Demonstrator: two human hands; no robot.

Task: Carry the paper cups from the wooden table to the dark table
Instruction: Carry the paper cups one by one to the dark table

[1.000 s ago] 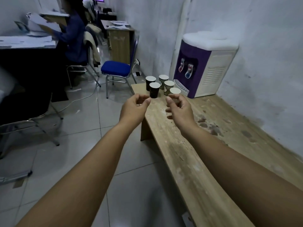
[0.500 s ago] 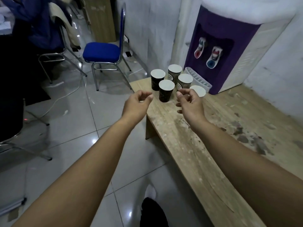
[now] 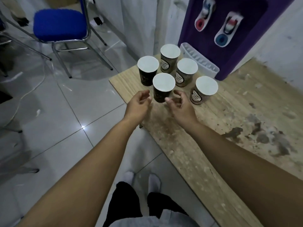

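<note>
Several paper cups stand upright at the far corner of the wooden table [image 3: 213,128]. The nearest dark cup [image 3: 163,89] sits between my two hands. My left hand [image 3: 139,104] hovers just left of it, fingers loosely curled, holding nothing. My right hand [image 3: 178,104] is just right of it, fingers curled toward the cup, not gripping it. Behind stand another dark cup [image 3: 147,71] and three brown labelled cups [image 3: 169,58], [image 3: 186,72], [image 3: 205,90]. The dark table is out of view.
A purple water dispenser [image 3: 229,35] with a white drip tray [image 3: 200,63] stands behind the cups. A blue chair [image 3: 59,24] is on the tiled floor to the left. My legs and socks [image 3: 142,182] are below, beside the table's edge.
I have stepped closer and the view has tilted down. Both hands have reached forward and now flank the nearest dark cup, closer to it than before.
</note>
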